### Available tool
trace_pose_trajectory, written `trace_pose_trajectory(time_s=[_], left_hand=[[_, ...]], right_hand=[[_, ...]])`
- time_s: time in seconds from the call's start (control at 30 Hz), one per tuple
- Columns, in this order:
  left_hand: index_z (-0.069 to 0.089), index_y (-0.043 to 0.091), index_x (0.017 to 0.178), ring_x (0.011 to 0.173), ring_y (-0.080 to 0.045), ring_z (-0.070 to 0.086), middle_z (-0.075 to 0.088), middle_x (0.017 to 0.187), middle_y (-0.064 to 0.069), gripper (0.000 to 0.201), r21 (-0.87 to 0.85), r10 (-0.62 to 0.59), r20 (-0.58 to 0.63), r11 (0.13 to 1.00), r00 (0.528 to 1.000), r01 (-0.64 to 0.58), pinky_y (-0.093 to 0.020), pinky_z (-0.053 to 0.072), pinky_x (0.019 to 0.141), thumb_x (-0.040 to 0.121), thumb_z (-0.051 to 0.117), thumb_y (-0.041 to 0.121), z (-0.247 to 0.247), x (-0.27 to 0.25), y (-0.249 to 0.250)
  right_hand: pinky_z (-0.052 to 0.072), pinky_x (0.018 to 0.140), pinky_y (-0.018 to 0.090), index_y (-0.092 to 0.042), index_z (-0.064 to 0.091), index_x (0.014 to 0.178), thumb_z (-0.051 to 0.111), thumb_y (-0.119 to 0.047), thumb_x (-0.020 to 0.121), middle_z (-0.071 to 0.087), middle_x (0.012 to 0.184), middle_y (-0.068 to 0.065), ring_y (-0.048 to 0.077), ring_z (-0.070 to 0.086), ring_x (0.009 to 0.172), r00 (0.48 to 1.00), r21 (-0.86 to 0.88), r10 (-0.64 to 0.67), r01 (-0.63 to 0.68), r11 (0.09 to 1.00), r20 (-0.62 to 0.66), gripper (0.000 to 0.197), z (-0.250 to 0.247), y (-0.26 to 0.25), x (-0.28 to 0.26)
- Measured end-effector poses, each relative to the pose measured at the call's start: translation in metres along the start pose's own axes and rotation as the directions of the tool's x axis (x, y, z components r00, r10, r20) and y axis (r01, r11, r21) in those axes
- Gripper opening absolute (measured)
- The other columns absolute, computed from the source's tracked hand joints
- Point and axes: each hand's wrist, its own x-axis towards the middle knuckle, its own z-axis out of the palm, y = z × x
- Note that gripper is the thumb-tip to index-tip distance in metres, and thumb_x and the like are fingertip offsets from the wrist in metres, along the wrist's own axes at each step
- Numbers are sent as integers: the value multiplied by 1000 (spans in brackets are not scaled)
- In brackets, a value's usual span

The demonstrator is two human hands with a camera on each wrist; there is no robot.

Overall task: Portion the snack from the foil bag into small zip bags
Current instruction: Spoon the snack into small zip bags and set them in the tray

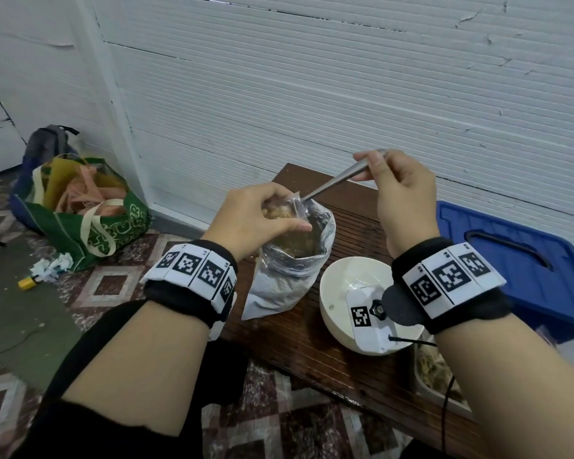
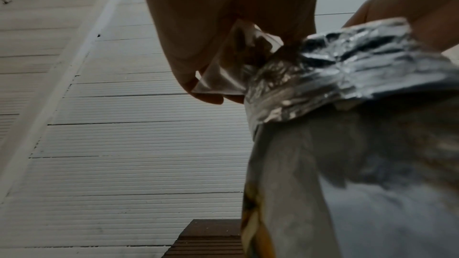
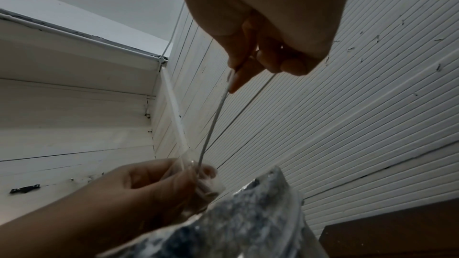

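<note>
left hand [image 1: 257, 217] pinches a small clear zip bag [image 1: 287, 212] by its mouth, fingers curled round it, right over the open top of the foil bag [image 1: 289, 270]. zip bag already has some brownish snack in it. right hand [image 1: 400, 193] grips a metal spoon [image 1: 333, 183] by the handle end, thumb and fingers closed on it, spoon angled down-left with its bowl inside the zip bag mouth. foil bag stands upright on the wood table [image 1: 312, 346], rim rolled down, snack visible inside. white bowl [image 1: 337, 293] just right of the foil bag, partly hidden by the right wrist rig. tray [image 1: 434, 372] of snack at the table's right edge, blue bin [image 1: 511, 260] beyond it. green tote [image 1: 90, 207] on the floor at left.
</note>
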Motion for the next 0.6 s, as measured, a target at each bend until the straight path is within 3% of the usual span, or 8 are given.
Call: trace_pose_trajectory(time_s=[0.07, 0.17, 0.3, 0.37, 0.43, 0.5, 0.6], left_hand=[[61, 32, 93, 72, 6, 54, 62, 81, 17, 40, 14, 0, -29, 1000, 1000, 1, -4, 41, 63, 61, 77, 51, -1, 1, -2], [63, 26, 95, 74, 7, 53, 61, 83, 17, 40, 9, -20, -79, 1000, 997, 21, -10, 37, 64, 67, 74, 52, -3, 3, -5], [68, 21, 95, 82, -7, 65, 71, 88, 8, 55, -58, -35, -133, 998, 990, 28, -27, 53, 75, 61, 68, 64, -6, 4, -10], [68, 22, 94, 86, -11, 67, 72, 91, 6, 54, -71, -38, -130, 997, 991, 28, -33, 56, 82, 61, 67, 65, -7, 3, -10], [68, 21, 95, 84, -6, 66, 71, 88, 8, 46, -66, -40, -112, 997, 993, 33, -27, 54, 81, 67, 71, 57, -6, 3, -9], [68, 22, 95, 78, 7, 63, 69, 84, 13, 38, -60, -22, -101, 998, 995, 16, -12, 47, 73, 70, 73, 51, -6, 3, -8], [68, 23, 97, 74, 13, 59, 67, 81, 16, 44, -47, 5, -80, 999, 997, -9, -1, 39, 64, 68, 69, 56, -5, 4, -8]], right_hand=[[48, 82, 17, -18, 67, 81, 50, -16, 98, 71, 89, 0, 1, 62, 83, 995, 27, -82, 84, 996, -49, 25, -4, -3, 0], [48, 76, 13, -9, 67, 88, 49, -14, 98, 68, 89, -9, -1, 60, 76, 977, 37, -144, 151, 988, -156, 22, -10, -6, 3], [45, 74, 11, -16, 66, 90, 46, -17, 99, 64, 82, -13, -3, 58, 72, 930, -6, -144, 151, 989, -338, 22, -18, -5, 8], [43, 71, 9, -17, 64, 89, 45, -17, 99, 62, 80, -15, -4, 57, 70, 922, -32, -128, 125, 992, -365, 22, -20, -3, 8], [43, 70, 9, -19, 64, 88, 45, -17, 99, 60, 77, -18, -4, 57, 70, 940, -81, -117, 96, 992, -320, 22, -19, 1, 6], [41, 66, 7, -20, 66, 89, 46, -18, 98, 59, 74, -18, -2, 56, 69, 970, -162, -119, 85, 983, -212, 22, -15, 6, 2], [35, 53, 6, -21, 70, 93, 51, -20, 97, 60, 72, -18, -2, 51, 58, 992, -284, -124, 123, 951, 15, 19, -6, 15, -8]])
